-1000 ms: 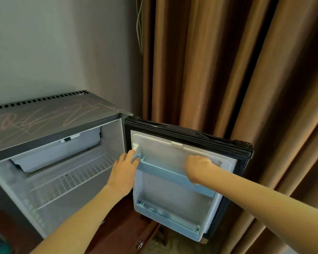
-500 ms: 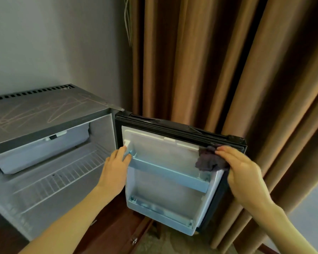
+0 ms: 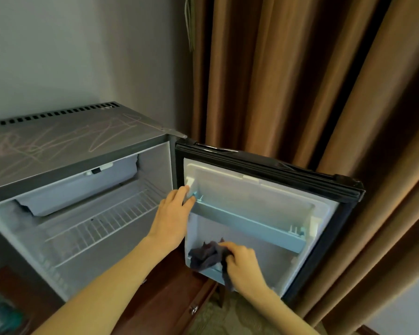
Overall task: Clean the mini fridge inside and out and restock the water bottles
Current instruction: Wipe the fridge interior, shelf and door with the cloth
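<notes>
Wood comes nearest: a reddish-brown wooden cabinet (image 3: 160, 293) carries the grey mini fridge (image 3: 58, 170), whose open door (image 3: 264, 197) swings out to the right; at the lower left corner sits a blurred teal shape (image 3: 0, 315), and whether it is the water bottles I cannot tell. Just above the cabinet the right hand (image 3: 242, 262) is curled round a crumpled dark grey cloth (image 3: 205, 257), pressing it into the bottom of the door's white liner at the hinge-side corner; the left hand (image 3: 172, 218) lies with fairly straight fingers against the hinge-side edge of the door, at the end of the pale blue upper door shelf (image 3: 249, 226), apparently steadying it. Further in, the white wire rack (image 3: 94, 228) and the cavity around it hold nothing; the flat grey top (image 3: 58, 141) bears pale scribbled streaks; behind hangs a brown curtain (image 3: 300, 81). By my reckoning the fridge stands emptied and the inside wipe is at the door's lower part; whether the cavity is done cannot be read; the marked top and outer faces look yet to be cleaned; no bottles stand inside, so restocking is left.
</notes>
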### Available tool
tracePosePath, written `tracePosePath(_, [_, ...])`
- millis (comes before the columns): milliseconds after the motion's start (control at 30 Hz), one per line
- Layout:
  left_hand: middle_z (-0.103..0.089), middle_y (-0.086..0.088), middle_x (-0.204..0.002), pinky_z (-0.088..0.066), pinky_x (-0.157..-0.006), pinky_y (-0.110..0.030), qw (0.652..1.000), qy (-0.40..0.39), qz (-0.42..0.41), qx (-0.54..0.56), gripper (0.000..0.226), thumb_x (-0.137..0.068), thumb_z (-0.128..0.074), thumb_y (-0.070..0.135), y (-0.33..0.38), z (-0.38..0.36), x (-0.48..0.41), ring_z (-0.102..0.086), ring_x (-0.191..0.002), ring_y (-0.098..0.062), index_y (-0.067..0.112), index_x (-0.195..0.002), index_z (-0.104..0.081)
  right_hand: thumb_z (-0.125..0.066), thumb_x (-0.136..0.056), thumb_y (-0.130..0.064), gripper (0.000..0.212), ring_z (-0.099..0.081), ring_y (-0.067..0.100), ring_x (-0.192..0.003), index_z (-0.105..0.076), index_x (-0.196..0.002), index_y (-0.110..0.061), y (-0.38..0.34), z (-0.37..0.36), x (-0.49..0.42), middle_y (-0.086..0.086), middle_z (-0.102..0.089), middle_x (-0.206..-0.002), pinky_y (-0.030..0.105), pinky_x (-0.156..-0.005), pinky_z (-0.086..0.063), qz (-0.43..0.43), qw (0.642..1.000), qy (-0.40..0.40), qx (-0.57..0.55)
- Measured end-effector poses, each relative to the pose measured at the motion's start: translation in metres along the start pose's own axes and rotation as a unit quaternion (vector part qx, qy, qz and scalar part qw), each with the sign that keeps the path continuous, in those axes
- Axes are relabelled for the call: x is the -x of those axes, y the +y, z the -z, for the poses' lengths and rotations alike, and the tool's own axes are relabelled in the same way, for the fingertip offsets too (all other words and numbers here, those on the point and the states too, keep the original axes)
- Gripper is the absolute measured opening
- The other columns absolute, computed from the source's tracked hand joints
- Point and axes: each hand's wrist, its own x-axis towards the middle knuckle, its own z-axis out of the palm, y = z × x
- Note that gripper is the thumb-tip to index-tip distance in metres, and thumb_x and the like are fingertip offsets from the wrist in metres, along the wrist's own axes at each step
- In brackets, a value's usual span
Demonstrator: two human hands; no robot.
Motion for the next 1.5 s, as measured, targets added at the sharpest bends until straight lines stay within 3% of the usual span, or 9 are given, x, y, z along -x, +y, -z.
tracePosePath(67, [-0.053, -0.024, -0.128, -0.055, -0.078, -0.053, 1.000, 0.004, 0.003, 0.013, 0.066, -0.055, -0.072, -0.021, 0.000, -0.002, 0.001, -0.055, -0.111, -0.045, -0.004, -0.117, -0.062, -0.037, -0.092, 0.007, 0.043, -0.059, 0.020, -0.070, -0.060, -0.123, -0.011, 0.013, -0.039, -0.026, 0.015, -0.068, -0.104, 0.020, -0.060, -0.043, -0.035, 0.999, 0.020, 0.017])
tracePosePath(167, [-0.052, -0.026, -0.129, -0.056, -0.077, -0.051, 1.000, 0.008, 0.006, 0.029, 0.068, -0.050, -0.074, -0.022, 0.000, -0.007, 0.001, -0.056, -0.110, -0.045, -0.005, -0.115, -0.062, -0.043, -0.093, 0.002, 0.041, -0.058, 0.023, -0.110, -0.055, -0.129, -0.014, 0.023, -0.080, -0.055, 0.008, -0.060, -0.126, 0.028, -0.095, -0.047, -0.058, 0.997, 0.055, -0.010])
tracePosePath(300, [-0.053, -0.027, -0.129, -0.056, -0.074, -0.051, 0.999, 0.030, -0.013, 0.040, 0.059, -0.055, -0.071, -0.020, -0.006, -0.013, -0.001, -0.058, -0.108, -0.045, -0.005, -0.112, -0.063, -0.037, -0.090, 0.009, 0.052, -0.049, 0.023, -0.123, -0.047, -0.137, -0.012, 0.044, -0.127, -0.073, 0.007, -0.051, -0.135, 0.027, -0.103, -0.038, -0.084, 0.996, -0.032, 0.016])
tracePosePath(433, [-0.052, -0.027, -0.130, -0.055, -0.076, -0.051, 0.998, 0.043, -0.028, 0.038, 0.047, -0.068, -0.056, -0.015, -0.010, -0.015, 0.000, -0.056, -0.111, -0.045, -0.005, -0.113, -0.062, -0.037, -0.082, 0.013, 0.032, -0.047, 0.021, -0.099, -0.051, -0.100, -0.010, 0.068, -0.152, -0.090, 0.010, -0.052, -0.103, 0.027, -0.082, -0.038, -0.126, 0.991, -0.038, 0.022])
tracePosePath(600, [-0.051, -0.025, -0.131, -0.054, -0.076, -0.049, 0.999, 0.035, -0.026, 0.024, 0.067, -0.052, -0.070, -0.022, -0.012, -0.015, 0.001, -0.057, -0.109, -0.043, -0.001, -0.115, -0.062, -0.046, -0.093, -0.013, 0.034, -0.053, 0.030, -0.119, -0.057, -0.125, -0.009, 0.070, -0.122, -0.099, 0.013, -0.057, -0.127, 0.034, -0.099, -0.042, -0.129, 0.972, -0.138, 0.139])
tracePosePath(833, [-0.053, -0.027, -0.129, -0.053, -0.077, -0.051, 0.999, 0.031, -0.021, 0.008, 0.071, -0.049, -0.073, -0.024, -0.008, -0.013, 0.001, -0.058, -0.106, -0.046, -0.003, -0.116, -0.062, -0.046, -0.093, 0.003, 0.033, -0.053, 0.033, -0.119, -0.053, -0.125, 0.000, 0.107, -0.085, -0.065, 0.020, -0.052, -0.132, 0.041, -0.100, -0.043, -0.124, 0.909, -0.182, 0.354])
tracePosePath(1067, [-0.054, -0.028, -0.127, -0.052, -0.076, -0.053, 0.999, 0.026, -0.033, -0.018, 0.068, -0.051, -0.071, -0.024, -0.009, -0.008, 0.001, -0.058, -0.104, -0.047, -0.004, -0.116, -0.062, -0.046, -0.093, 0.004, 0.041, -0.051, 0.033, -0.122, -0.048, -0.134, -0.005, 0.117, -0.062, -0.037, 0.014, -0.051, -0.135, 0.045, -0.099, -0.046, -0.176, 0.854, -0.200, 0.447])
tracePosePath(1367, [-0.054, -0.029, -0.125, -0.050, -0.078, -0.057, 0.998, 0.034, -0.046, -0.023, 0.068, -0.052, -0.071, -0.025, -0.010, -0.010, 0.000, -0.058, -0.105, -0.049, -0.004, -0.116, -0.062, -0.049, -0.089, 0.006, 0.027, -0.063, 0.035, -0.096, -0.061, -0.112, 0.001, 0.093, -0.052, -0.031, 0.017, -0.064, -0.110, 0.037, -0.069, -0.041, -0.214, 0.795, -0.197, 0.533])
tracePosePath(1500, [-0.055, -0.030, -0.123, -0.050, -0.077, -0.060, 0.998, 0.038, -0.046, -0.021, 0.067, -0.052, -0.072, -0.024, -0.006, -0.008, 0.001, -0.058, -0.103, -0.051, -0.006, -0.115, -0.062, -0.053, -0.087, 0.004, 0.027, -0.064, 0.034, -0.095, -0.064, -0.111, -0.001, 0.073, -0.017, -0.019, 0.015, -0.065, -0.110, 0.035, -0.069, -0.048, -0.180, 0.812, -0.153, 0.533])
